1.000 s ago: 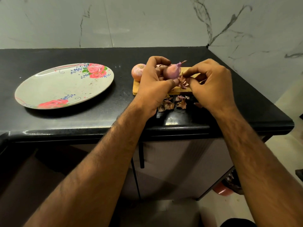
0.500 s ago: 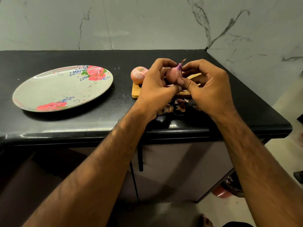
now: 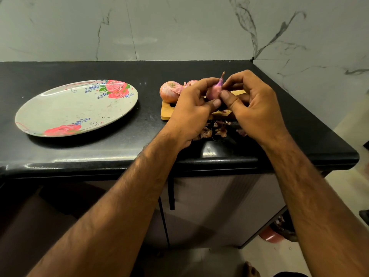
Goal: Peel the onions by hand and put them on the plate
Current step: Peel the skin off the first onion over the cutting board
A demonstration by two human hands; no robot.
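Observation:
A small purple onion [image 3: 215, 90] with a pointed tip is held above the wooden cutting board [image 3: 167, 110]. My left hand [image 3: 194, 108] grips it from the left, thumb under it. From the right, my right hand [image 3: 252, 104] pinches its side with thumb and fingers. An unpeeled onion [image 3: 169, 93] sits on the board's far left corner, and another onion [image 3: 190, 83] peeks out behind my left hand. The oval floral plate [image 3: 60, 110] lies to the left on the black counter and holds no onion.
Dry onion skins [image 3: 216, 130] lie on the counter between the board and the front edge [image 3: 139, 166]. Marble walls close the back and right side. Cabinet doors and floor lie below the counter.
Both hands lifted the small onion slightly and came closer together. My right thumb moved from the loose skin onto the onion's side. The camera view shifted a little.

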